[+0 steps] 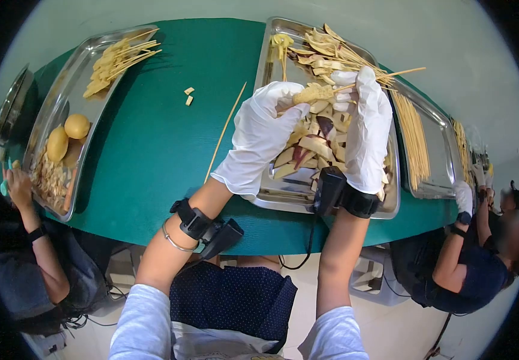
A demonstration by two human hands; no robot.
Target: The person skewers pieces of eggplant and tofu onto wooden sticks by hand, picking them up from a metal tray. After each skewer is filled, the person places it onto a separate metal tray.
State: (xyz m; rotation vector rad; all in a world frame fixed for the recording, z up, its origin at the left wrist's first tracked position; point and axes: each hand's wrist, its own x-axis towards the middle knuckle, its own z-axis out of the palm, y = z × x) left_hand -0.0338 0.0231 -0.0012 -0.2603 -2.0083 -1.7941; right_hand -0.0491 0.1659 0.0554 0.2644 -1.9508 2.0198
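Both my hands wear white gloves and meet above a metal tray (277, 201). My left hand (265, 135) is closed around one end of a skewer of pale slices (313, 93). My right hand (368, 132) is closed at the other end, where the thin stick runs between its fingers. Beneath them in the tray lies a heap of cut sweet potato wedges (316, 145), some with purple skin. Loaded skewers (325, 51) rest at the tray's far end. One bare bamboo stick (226, 129) lies on the table left of my left hand.
Bare bamboo sticks (410, 141) fill part of a second tray (442, 159) on the right. The left tray (94, 114) holds loaded skewers (112, 65), potatoes (77, 126) and peelings (49, 180). Small cut pieces (189, 96) lie on the green table (169, 150). People sit on both sides.
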